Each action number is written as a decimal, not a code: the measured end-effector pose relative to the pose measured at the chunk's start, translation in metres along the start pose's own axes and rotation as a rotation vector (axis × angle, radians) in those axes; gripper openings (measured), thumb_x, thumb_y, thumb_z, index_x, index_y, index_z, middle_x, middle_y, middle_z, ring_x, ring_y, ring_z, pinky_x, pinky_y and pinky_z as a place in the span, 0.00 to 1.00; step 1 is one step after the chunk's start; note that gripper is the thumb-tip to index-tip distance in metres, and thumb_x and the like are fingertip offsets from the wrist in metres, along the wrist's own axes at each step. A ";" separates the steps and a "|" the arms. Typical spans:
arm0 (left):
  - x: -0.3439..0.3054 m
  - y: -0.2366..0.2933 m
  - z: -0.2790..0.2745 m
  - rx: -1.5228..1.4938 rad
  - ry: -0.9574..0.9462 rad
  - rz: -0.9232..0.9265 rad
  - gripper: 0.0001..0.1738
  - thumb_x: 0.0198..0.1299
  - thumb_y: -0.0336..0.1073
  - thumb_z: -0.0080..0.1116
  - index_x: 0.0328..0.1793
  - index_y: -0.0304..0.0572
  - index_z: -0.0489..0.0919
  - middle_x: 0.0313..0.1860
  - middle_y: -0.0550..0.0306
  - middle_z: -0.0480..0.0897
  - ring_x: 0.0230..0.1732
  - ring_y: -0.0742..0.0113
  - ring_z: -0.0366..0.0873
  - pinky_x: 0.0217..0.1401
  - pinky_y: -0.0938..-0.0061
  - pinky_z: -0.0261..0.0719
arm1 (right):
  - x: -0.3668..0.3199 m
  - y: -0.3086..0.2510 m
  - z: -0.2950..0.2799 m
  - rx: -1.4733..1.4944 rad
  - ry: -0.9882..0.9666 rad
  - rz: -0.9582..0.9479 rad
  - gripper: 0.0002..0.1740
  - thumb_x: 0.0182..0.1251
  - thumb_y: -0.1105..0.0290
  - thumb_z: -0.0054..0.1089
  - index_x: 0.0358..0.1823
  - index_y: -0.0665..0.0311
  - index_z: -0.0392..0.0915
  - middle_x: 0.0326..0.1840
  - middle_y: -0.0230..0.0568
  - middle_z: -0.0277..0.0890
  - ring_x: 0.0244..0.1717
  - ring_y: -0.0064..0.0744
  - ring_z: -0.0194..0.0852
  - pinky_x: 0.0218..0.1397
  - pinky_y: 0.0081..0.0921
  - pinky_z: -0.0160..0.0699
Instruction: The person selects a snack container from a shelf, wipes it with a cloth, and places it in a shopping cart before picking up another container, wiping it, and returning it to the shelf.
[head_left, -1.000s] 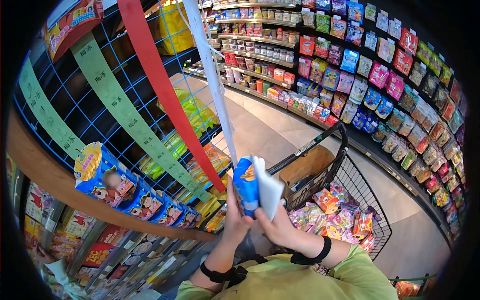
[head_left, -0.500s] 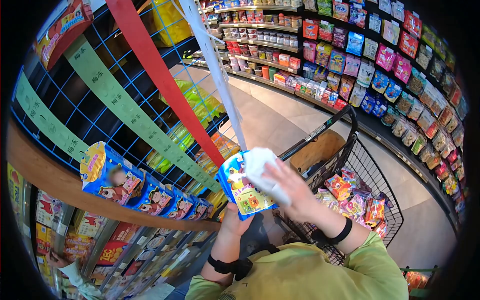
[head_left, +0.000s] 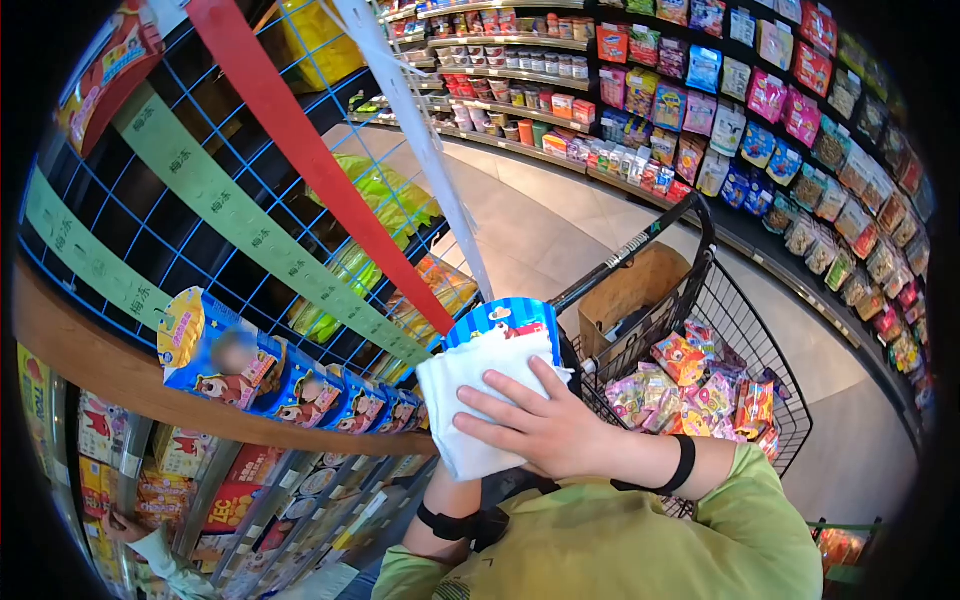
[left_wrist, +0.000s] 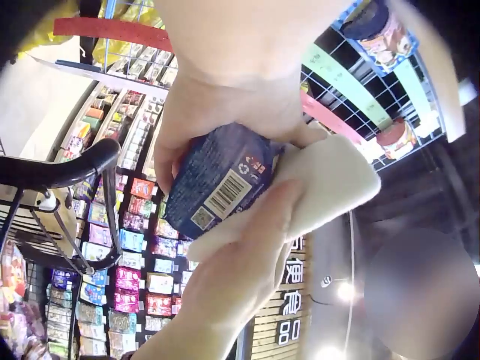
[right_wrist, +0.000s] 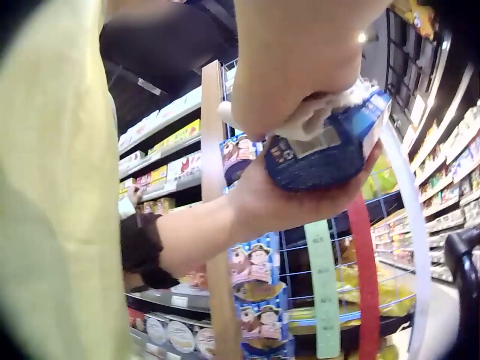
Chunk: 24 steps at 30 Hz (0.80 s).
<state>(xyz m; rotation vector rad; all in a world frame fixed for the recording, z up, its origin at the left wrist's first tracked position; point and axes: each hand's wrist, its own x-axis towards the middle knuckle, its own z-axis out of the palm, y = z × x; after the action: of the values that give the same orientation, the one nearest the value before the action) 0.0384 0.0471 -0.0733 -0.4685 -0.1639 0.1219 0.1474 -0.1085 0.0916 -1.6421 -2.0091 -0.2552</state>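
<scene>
A blue snack pack [head_left: 510, 316] with a striped top edge is held in front of the body. My left hand [left_wrist: 232, 101] grips it from behind, thumb and fingers on its opposite sides; in the head view this hand is mostly hidden. Over the pack's front lies a folded white cloth [head_left: 455, 400]. My right hand [head_left: 545, 425] holds the cloth against the pack, fingers spread across it, while in the left wrist view its thumb lies along the cloth's lower edge. The pack's dark blue base [left_wrist: 202, 169] shows a barcode there.
A black wire shopping cart [head_left: 755, 350] with several bright snack bags [head_left: 700, 390] stands at right. Similar blue packs [head_left: 235, 350] line a wooden ledge [head_left: 100, 370] at left, below a blue wire grid [head_left: 90, 190] with hanging strips. Another person's hand [head_left: 125, 525] is at lower left.
The pack has turned from edge-on to face me. The right hand has moved the cloth down and left across its front, now covering most of it.
</scene>
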 end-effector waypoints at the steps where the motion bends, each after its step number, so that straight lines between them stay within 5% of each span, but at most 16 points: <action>1: 0.002 -0.025 0.035 -0.126 0.049 -0.016 0.63 0.41 0.77 0.53 0.76 0.43 0.49 0.74 0.54 0.57 0.71 0.57 0.60 0.70 0.55 0.62 | -0.001 0.000 0.006 -0.079 -0.004 -0.050 0.49 0.42 0.64 0.66 0.71 0.46 0.57 0.75 0.33 0.51 0.75 0.38 0.48 0.71 0.56 0.44; 2: 0.002 -0.045 0.059 -0.252 0.096 -0.030 0.64 0.40 0.78 0.53 0.76 0.43 0.48 0.74 0.54 0.56 0.71 0.57 0.59 0.70 0.55 0.62 | -0.002 0.001 0.002 -0.081 -0.001 -0.041 0.49 0.42 0.64 0.66 0.71 0.46 0.57 0.75 0.33 0.51 0.75 0.38 0.48 0.71 0.56 0.44; 4: 0.003 -0.077 0.070 1.290 0.127 0.317 0.68 0.35 0.80 0.54 0.76 0.43 0.47 0.75 0.54 0.55 0.73 0.58 0.57 0.71 0.56 0.62 | -0.002 0.010 -0.013 -0.041 -0.005 0.109 0.50 0.41 0.62 0.67 0.72 0.47 0.56 0.76 0.32 0.51 0.75 0.36 0.48 0.71 0.55 0.43; 5: 0.003 -0.080 0.071 1.386 0.195 0.305 0.65 0.35 0.81 0.51 0.77 0.53 0.49 0.76 0.55 0.53 0.73 0.58 0.56 0.72 0.53 0.59 | -0.002 0.017 -0.017 -0.085 0.005 0.146 0.50 0.41 0.62 0.67 0.72 0.48 0.56 0.75 0.33 0.51 0.74 0.38 0.49 0.71 0.54 0.44; 6: 0.004 -0.080 0.070 1.329 0.240 0.308 0.71 0.31 0.80 0.56 0.76 0.41 0.47 0.74 0.52 0.56 0.73 0.58 0.57 0.70 0.56 0.63 | -0.003 0.023 -0.026 -0.083 -0.035 0.195 0.49 0.43 0.63 0.66 0.72 0.48 0.56 0.75 0.34 0.51 0.74 0.38 0.49 0.71 0.54 0.45; 12: 0.012 -0.085 0.071 1.363 0.145 0.142 0.67 0.33 0.76 0.59 0.75 0.43 0.51 0.73 0.54 0.60 0.71 0.57 0.60 0.71 0.53 0.61 | -0.021 0.065 -0.038 -0.027 0.092 0.404 0.36 0.56 0.70 0.56 0.69 0.55 0.60 0.74 0.44 0.52 0.74 0.51 0.47 0.74 0.54 0.40; 14: 0.008 -0.082 0.071 1.274 0.148 0.084 0.66 0.33 0.75 0.61 0.74 0.42 0.53 0.72 0.52 0.62 0.69 0.54 0.63 0.69 0.51 0.63 | -0.037 0.088 -0.036 0.111 0.308 0.517 0.27 0.62 0.70 0.52 0.65 0.59 0.65 0.69 0.50 0.60 0.70 0.52 0.56 0.72 0.47 0.51; 16: 0.006 -0.080 0.070 1.204 0.096 0.112 0.61 0.40 0.70 0.63 0.74 0.41 0.54 0.71 0.51 0.63 0.68 0.52 0.65 0.67 0.50 0.66 | -0.064 0.105 -0.047 0.341 0.317 0.689 0.19 0.65 0.68 0.49 0.56 0.64 0.70 0.54 0.55 0.72 0.58 0.51 0.70 0.61 0.39 0.67; 18: 0.004 -0.081 0.072 1.182 0.149 0.179 0.53 0.51 0.58 0.65 0.73 0.36 0.53 0.70 0.48 0.64 0.67 0.52 0.66 0.67 0.54 0.66 | -0.095 0.115 -0.056 0.480 0.272 0.996 0.15 0.65 0.67 0.49 0.50 0.67 0.71 0.39 0.53 0.77 0.45 0.47 0.78 0.50 0.36 0.73; 19: 0.003 -0.077 0.069 1.074 0.096 0.158 0.45 0.55 0.48 0.62 0.73 0.35 0.54 0.69 0.47 0.65 0.67 0.51 0.67 0.67 0.53 0.66 | -0.116 0.124 -0.055 0.441 0.261 1.024 0.14 0.64 0.67 0.50 0.47 0.68 0.71 0.36 0.51 0.77 0.42 0.44 0.78 0.48 0.36 0.73; 20: 0.004 -0.078 0.069 1.074 0.095 0.164 0.45 0.55 0.48 0.62 0.73 0.35 0.54 0.69 0.47 0.65 0.67 0.51 0.67 0.67 0.53 0.66 | -0.141 0.136 -0.048 0.401 0.249 1.051 0.13 0.63 0.67 0.50 0.45 0.68 0.72 0.33 0.50 0.77 0.40 0.41 0.79 0.46 0.36 0.74; 24: 0.011 -0.083 0.068 1.035 0.133 0.183 0.43 0.55 0.45 0.60 0.73 0.36 0.55 0.68 0.47 0.67 0.66 0.51 0.68 0.67 0.53 0.66 | -0.240 0.168 -0.023 0.525 -0.167 1.373 0.18 0.59 0.67 0.53 0.48 0.71 0.75 0.40 0.49 0.80 0.42 0.39 0.79 0.50 0.33 0.74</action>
<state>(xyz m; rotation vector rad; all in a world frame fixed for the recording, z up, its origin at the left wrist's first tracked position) 0.0427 0.0055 0.0258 0.5425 0.0838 0.3293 0.3428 -0.2826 -0.0406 -2.2299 -0.5506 0.8301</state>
